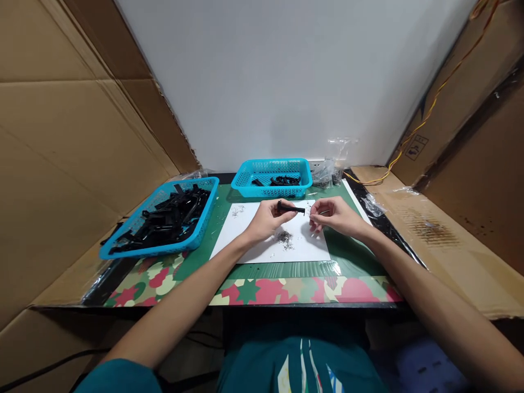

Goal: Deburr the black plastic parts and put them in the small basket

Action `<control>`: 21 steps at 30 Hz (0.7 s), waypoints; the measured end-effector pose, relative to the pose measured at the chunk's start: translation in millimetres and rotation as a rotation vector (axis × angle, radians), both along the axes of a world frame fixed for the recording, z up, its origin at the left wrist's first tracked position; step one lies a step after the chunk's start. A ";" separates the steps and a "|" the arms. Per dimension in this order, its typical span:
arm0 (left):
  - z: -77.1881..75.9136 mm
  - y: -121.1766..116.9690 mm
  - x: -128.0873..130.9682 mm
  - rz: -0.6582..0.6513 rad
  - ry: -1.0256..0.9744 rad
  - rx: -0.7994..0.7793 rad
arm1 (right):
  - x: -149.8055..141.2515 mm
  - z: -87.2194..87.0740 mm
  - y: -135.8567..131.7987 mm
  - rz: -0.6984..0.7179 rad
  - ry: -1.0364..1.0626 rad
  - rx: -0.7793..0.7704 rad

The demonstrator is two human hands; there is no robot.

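Observation:
My left hand [268, 220] is closed around a slim black plastic part [292, 208], whose narrow end points right. Just beyond that end is my right hand [331, 215], thumb and forefinger pinched together. Whatever sits between those fingertips is too small to make out. Both hands hover over a white sheet [254, 245]. Below them on the sheet lies a small heap of tiny metal pieces [285, 239], and a thinner scatter of similar bits [237, 210] is at its upper left.
At left, a blue basket [210, 204] holds many long black parts [167, 218]. Behind the sheet, another blue basket [270, 191] contains smaller black pieces [285, 180]. Clear plastic bags [325, 173] stand beside it. Cardboard walls [73, 136] flank the table, and a yellow cable [423, 117] hangs at right.

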State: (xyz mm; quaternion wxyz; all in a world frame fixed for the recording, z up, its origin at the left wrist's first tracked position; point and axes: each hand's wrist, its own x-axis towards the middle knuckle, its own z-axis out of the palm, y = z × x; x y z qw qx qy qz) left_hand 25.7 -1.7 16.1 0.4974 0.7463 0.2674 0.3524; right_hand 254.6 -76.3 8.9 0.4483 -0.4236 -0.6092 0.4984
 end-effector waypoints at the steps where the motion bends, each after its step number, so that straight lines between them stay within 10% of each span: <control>1: -1.5 -1.4 -0.9 0.005 -0.018 -0.029 | -1.7 0.7 -0.9 0.010 0.009 -0.006; 21: 0.3 -20.1 -3.8 -0.038 0.048 -0.029 | -13.3 1.2 -6.9 0.014 0.017 -0.122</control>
